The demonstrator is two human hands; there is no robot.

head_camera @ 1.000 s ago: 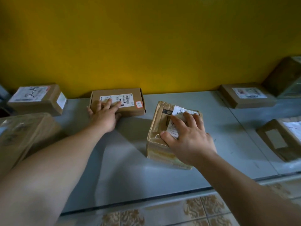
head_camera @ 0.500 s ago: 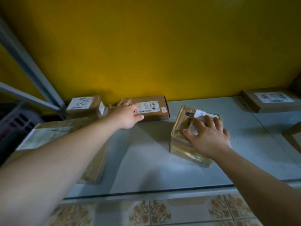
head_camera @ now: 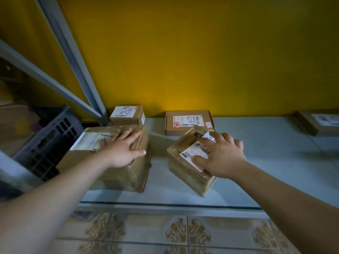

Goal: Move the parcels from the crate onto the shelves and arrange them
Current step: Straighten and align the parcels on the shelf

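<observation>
On the pale shelf (head_camera: 256, 162) stand several parcels. My left hand (head_camera: 122, 151) lies flat, fingers straight, on top of a large taped brown parcel (head_camera: 126, 173) at the left. My right hand (head_camera: 218, 156) rests with spread fingers on the label of a smaller taped parcel (head_camera: 185, 167) turned at an angle near the shelf's middle. Behind it by the yellow wall lies a flat cardboard box (head_camera: 189, 121) with a white label. A small labelled box (head_camera: 128, 114) sits in the back left corner.
A dark slotted crate (head_camera: 47, 142) stands left of the shelf, beyond grey metal shelf struts (head_camera: 73, 52). Another flat parcel (head_camera: 319, 121) lies at the far right by the wall. Patterned floor tiles (head_camera: 165, 233) show below the shelf's front edge.
My left hand left the flat box at the back and came down onto the large taped parcel. My right hand stays on the smaller parcel. The view swung left.
</observation>
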